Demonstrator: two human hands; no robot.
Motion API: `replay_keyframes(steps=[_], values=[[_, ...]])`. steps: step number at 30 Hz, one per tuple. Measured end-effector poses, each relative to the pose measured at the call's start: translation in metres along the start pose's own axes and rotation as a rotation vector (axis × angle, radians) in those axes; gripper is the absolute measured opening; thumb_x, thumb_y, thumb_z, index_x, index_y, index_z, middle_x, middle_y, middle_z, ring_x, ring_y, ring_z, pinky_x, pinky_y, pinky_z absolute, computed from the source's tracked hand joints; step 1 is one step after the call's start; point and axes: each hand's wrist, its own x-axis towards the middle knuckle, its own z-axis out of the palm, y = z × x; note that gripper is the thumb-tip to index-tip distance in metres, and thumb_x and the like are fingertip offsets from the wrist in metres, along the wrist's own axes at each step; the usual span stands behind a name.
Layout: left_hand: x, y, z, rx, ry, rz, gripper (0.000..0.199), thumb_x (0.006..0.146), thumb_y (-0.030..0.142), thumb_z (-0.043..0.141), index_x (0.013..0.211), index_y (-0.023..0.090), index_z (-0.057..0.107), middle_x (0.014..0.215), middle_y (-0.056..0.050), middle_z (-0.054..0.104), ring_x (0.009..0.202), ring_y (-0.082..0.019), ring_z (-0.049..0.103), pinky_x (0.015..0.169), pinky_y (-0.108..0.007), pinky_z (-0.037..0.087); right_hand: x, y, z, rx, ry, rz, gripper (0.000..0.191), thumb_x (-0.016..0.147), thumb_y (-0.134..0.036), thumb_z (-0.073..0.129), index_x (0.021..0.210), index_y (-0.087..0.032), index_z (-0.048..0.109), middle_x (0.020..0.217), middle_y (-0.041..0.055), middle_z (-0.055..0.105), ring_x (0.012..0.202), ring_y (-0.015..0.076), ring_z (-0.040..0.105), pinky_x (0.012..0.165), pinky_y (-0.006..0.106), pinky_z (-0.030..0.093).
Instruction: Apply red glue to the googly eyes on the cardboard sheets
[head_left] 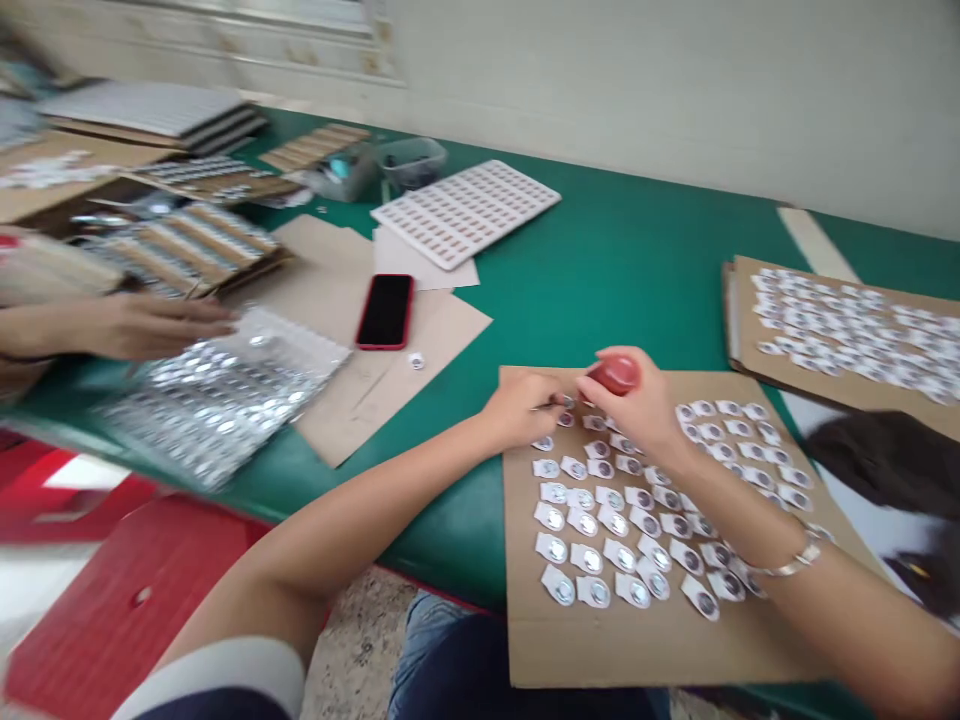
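My right hand [641, 405] is wrapped around a tool with a rounded red handle [619, 373]; its working end is hidden. Just left of it, my left hand [521, 408] is closed, with a thin dark tool [547, 406] showing at its fingertips. Both hands are over the far left part of a cardboard sheet [570, 650]. Rows of small white tabs [557, 585], each with a shiny round disc, lie on this sheet. Some tabs are covered by my right hand and forearm.
Another person's hand [142, 325] is above a clear sheet of silvery discs [225, 400] at left. A red-edged phone [386, 312] lies on brown paper. A white slotted tray [469, 212] sits behind. At right are another tab-covered cardboard [742, 350] and dark cloth [885, 460].
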Motion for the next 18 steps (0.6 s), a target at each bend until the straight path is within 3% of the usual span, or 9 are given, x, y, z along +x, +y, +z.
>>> replay_keyframes(steps=[6, 10, 16, 18], values=[[0.005, 0.003, -0.008, 0.008, -0.041, -0.053, 0.011, 0.066, 0.011, 0.055, 0.064, 0.017, 0.064, 0.069, 0.0, 0.066, 0.066, -0.014, 0.057, 0.057, -0.025, 0.036, -0.005, -0.001, -0.008, -0.077, -0.049, 0.109, 0.035, 0.063, -0.051, 0.072, 0.082, -0.023, 0.066, 0.083, 0.0071, 0.069, 0.072, 0.0251, 0.063, 0.066, 0.04, 0.049], [0.003, 0.0, -0.006, -0.016, -0.037, -0.056, 0.011, 0.066, 0.011, 0.054, 0.067, 0.017, 0.064, 0.074, 0.0, 0.068, 0.069, -0.014, 0.058, 0.059, -0.024, 0.038, -0.011, 0.0, -0.012, -0.071, -0.045, 0.151, 0.038, 0.062, -0.053, 0.072, 0.086, -0.023, 0.067, 0.084, 0.0069, 0.069, 0.069, 0.0235, 0.063, 0.058, 0.036, 0.049], [0.0, -0.007, 0.0, -0.038, -0.013, -0.066, 0.011, 0.069, 0.013, 0.054, 0.068, 0.017, 0.065, 0.077, 0.001, 0.067, 0.069, -0.012, 0.057, 0.06, -0.023, 0.04, -0.016, -0.005, -0.013, -0.111, -0.028, 0.184, 0.043, 0.058, -0.055, 0.074, 0.086, -0.022, 0.069, 0.086, 0.0038, 0.069, 0.07, 0.0211, 0.063, 0.058, 0.032, 0.05], [-0.001, -0.008, 0.0, -0.038, 0.006, -0.076, 0.009, 0.069, 0.014, 0.056, 0.069, 0.017, 0.065, 0.076, 0.001, 0.067, 0.069, -0.012, 0.057, 0.057, -0.022, 0.039, -0.019, -0.01, -0.015, -0.082, 0.036, 0.216, 0.042, 0.059, -0.054, 0.074, 0.085, -0.021, 0.069, 0.082, 0.0045, 0.069, 0.068, 0.0203, 0.063, 0.056, 0.031, 0.05]])
